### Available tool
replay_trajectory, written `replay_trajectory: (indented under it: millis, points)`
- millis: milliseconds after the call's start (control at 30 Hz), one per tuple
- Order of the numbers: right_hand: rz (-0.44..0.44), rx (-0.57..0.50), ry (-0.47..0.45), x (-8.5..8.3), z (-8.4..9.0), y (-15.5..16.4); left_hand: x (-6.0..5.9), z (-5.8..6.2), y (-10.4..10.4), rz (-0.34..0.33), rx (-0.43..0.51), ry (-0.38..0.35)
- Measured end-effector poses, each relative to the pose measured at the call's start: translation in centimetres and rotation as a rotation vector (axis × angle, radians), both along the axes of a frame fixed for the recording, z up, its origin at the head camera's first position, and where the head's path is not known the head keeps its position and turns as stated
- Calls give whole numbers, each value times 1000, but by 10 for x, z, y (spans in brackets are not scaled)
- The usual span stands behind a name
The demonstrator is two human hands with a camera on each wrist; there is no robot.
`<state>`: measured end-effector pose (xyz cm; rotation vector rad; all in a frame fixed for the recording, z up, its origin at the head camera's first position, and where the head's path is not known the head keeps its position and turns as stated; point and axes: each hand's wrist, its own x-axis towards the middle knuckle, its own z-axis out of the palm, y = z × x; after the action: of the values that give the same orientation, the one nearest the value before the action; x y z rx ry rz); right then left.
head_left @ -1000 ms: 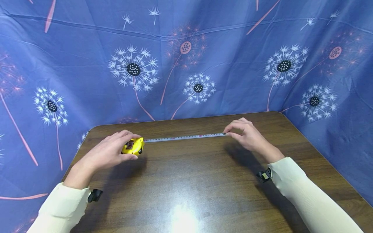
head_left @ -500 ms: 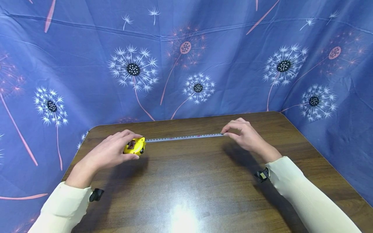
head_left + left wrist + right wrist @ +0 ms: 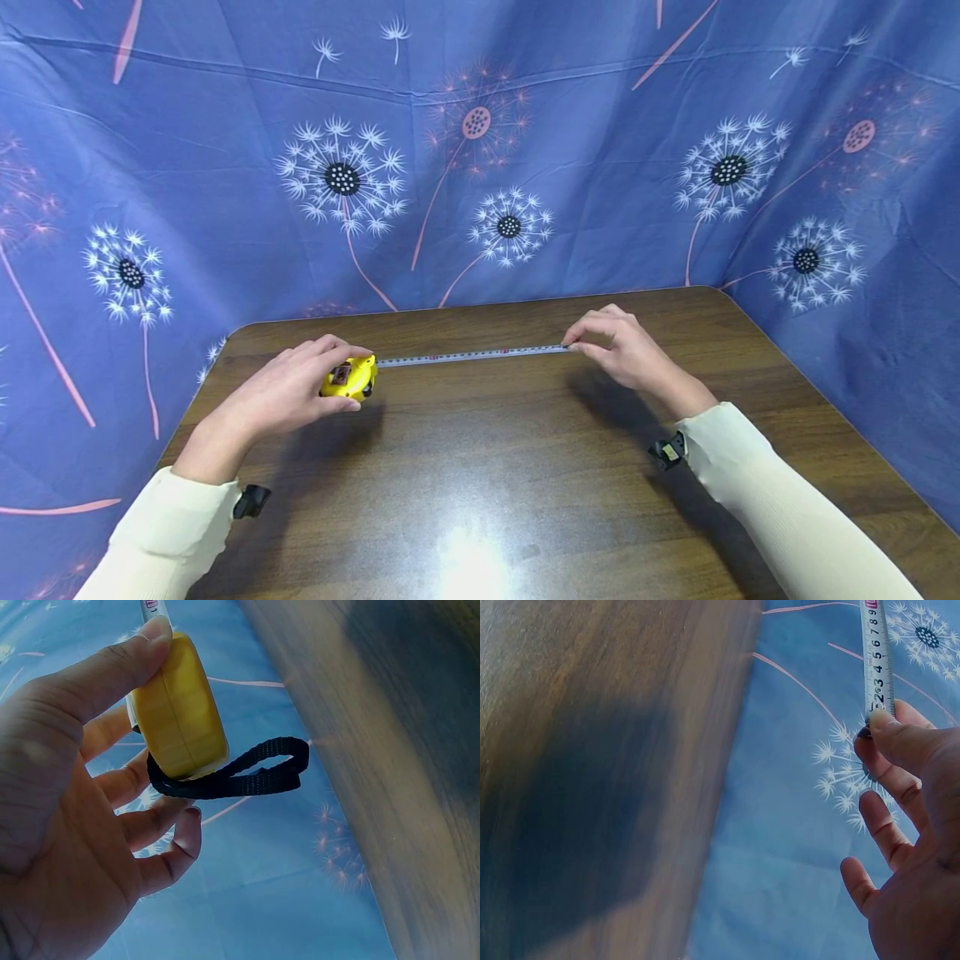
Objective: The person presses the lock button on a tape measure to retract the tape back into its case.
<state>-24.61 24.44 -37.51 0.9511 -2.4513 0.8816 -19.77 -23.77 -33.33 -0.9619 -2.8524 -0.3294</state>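
A yellow tape measure (image 3: 354, 380) is held in my left hand (image 3: 288, 387), thumb on one side and fingers on the other. From its case a white blade (image 3: 468, 356) with dark numbers and red marks runs straight across to the right. My right hand (image 3: 630, 354) pinches the blade's free end between thumb and forefinger. In the left wrist view a black wrist strap (image 3: 262, 780) dangles in a loop from the yellow case. Low numbers on the blade (image 3: 877, 667) show beside the pinching thumb in the right wrist view; the other fingers are loosely bent.
Both hands are above a brown wood-grain table (image 3: 480, 450), and their shadows fall on it. A blue cloth with dandelion prints (image 3: 450, 167) hangs behind and along the sides. Black devices (image 3: 251, 502) are worn at both sleeve cuffs.
My right hand has moved slightly left with the blade end. The left hand and tape case have shifted a little right, so the stretch of blade between them is shorter.
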Motion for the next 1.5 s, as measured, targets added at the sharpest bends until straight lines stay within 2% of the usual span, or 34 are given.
replay_trajectory:
  millis: [400,900,1500]
  points:
    - [4,4,-10,1,1,-7,0,2,3,7,4,-19]
    - [-5,14,-20,0,3,-10,0,2,10,4,9,-16]
    - [23,17,-17,1,5,-17,-2,1,18,-16,12,-6]
